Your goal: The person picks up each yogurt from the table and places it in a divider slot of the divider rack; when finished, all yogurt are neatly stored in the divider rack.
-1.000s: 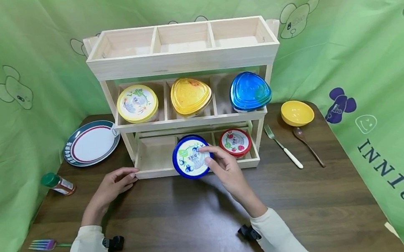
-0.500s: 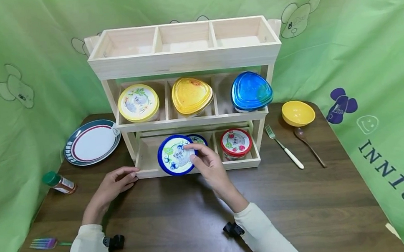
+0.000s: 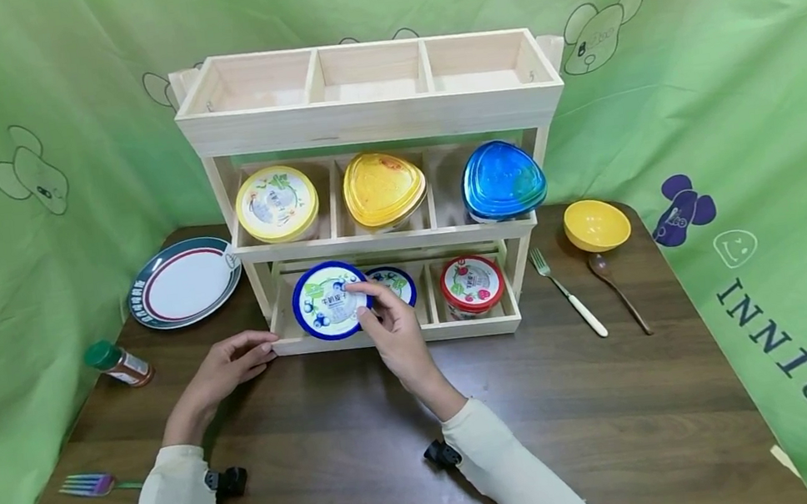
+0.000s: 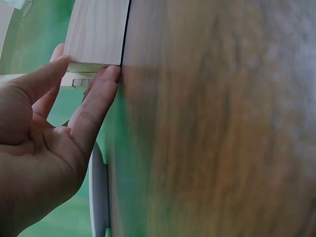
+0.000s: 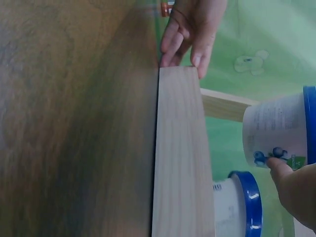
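Note:
My right hand (image 3: 401,338) holds a white tub with a blue lid (image 3: 321,308) above the bottom shelf's left compartment. In the right wrist view, the thumb lies on the side of this raised tub (image 5: 274,129), apart from the shelf's front board (image 5: 181,148). Another blue-lidded tub (image 3: 401,282) sits in the middle compartment, partly covered by the hand. A red-lidded tub (image 3: 472,284) stands in the right compartment. My left hand (image 3: 226,379) touches the bottom shelf's front left corner. Its fingers are nearly straight against the wood in the left wrist view.
The wooden rack (image 3: 372,120) has three tiers; its middle one bears yellow-lidded, orange-lidded and blue-lidded containers. A plate (image 3: 184,284), spice jar (image 3: 118,364) and rainbow fork (image 3: 92,484) lie left. A yellow bowl (image 3: 597,226), white-handled fork (image 3: 569,295) and wooden spoon (image 3: 619,294) lie right.
My right hand has carried the blue-lidded tub leftward, from over the middle compartment to over the left one, uncovering the other blue-lidded tub. The left hand stays at the shelf corner.

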Tool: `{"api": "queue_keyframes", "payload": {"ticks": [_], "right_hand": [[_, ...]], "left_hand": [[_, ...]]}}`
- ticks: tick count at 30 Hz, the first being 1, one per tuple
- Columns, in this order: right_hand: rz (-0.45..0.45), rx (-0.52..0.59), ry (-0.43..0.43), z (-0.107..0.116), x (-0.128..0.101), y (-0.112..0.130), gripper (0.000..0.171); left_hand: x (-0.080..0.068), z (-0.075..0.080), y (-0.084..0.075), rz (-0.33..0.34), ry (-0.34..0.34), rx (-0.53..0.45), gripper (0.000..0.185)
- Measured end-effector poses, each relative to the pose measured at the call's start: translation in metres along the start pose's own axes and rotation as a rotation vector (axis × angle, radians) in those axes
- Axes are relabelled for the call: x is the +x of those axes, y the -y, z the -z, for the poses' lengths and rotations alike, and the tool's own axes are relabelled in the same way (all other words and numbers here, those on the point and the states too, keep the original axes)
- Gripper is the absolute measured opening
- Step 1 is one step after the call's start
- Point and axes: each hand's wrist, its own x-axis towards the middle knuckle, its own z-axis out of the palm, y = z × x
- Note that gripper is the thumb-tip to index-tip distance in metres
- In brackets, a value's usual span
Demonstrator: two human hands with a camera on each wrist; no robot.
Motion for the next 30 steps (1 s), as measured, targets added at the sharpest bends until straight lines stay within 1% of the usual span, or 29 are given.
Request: {"api": "queue_keyframes", "payload": {"ticks": [5,11,14,18,24,30], "right_hand": [[-0.013,0.006,-0.012,-0.009,0.002,-0.007,0.034],[-0.025,-0.005,-0.034,-0.021,0.004,-0.017,0.035],[-0.043,-0.017,-0.04,-0.026,0.004,-0.02,0.035],[-0.064,-0.015,-0.056,-0.033,0.004,-0.025,0.035],[-0.091,-0.071,-0.089,-0.041,0.006,-0.029,0.036],[-0.15,-0.152,-0.118,-0.046,0.009,-0.033,0.038]], "left_hand": [[0.002,0.001,-0.001,-0.004,0.004,-0.009,0.039],[0.001,0.004,-0.002,0.0,0.011,0.013,0.039],[0.0,0.002,-0.001,0.003,0.016,0.004,0.04],[0.0,0.001,0.001,-0.01,0.017,-0.018,0.04],[0.001,0.001,0.001,-0.011,0.014,-0.016,0.039],[0.0,0.001,0.002,-0.007,0.011,-0.001,0.04]]}}
